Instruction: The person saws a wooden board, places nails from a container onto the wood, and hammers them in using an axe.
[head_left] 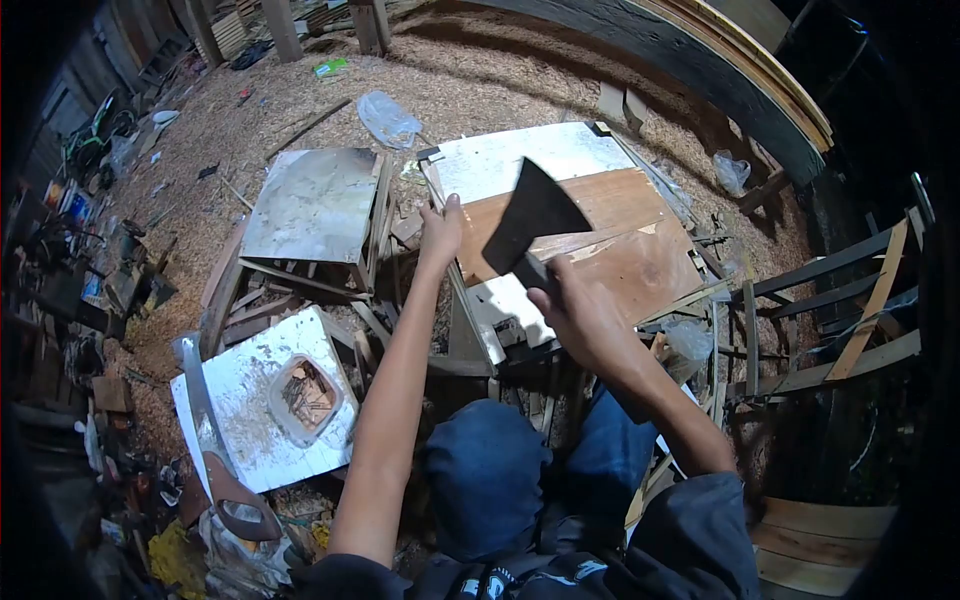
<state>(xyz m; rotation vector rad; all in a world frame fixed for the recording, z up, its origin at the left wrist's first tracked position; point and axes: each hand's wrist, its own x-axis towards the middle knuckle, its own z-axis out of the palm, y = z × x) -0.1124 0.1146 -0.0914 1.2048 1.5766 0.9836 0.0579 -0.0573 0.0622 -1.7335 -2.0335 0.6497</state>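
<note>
My right hand (580, 310) is wrapped round the short handle of a hatchet, just below its head. The dark, wide hatchet blade (535, 210) is raised over a wooden panel (640, 270) with brown boards and a white strip (540, 150) along its far side. At the panel's left edge, my left hand (440, 235) holds the rim, thumb up and fingers mostly hidden. The panel lies in front of my knees, with broken and splintered places near its lower edge.
A white board (250, 410) at the left bears a plastic tub of nails (305, 400) and a handsaw (225, 470). Beyond it stands a metal-topped stool (310, 205). Wooden frames (840, 320) stand at the right. Wood shavings (470, 80) cover the ground, with plastic bags (388, 120).
</note>
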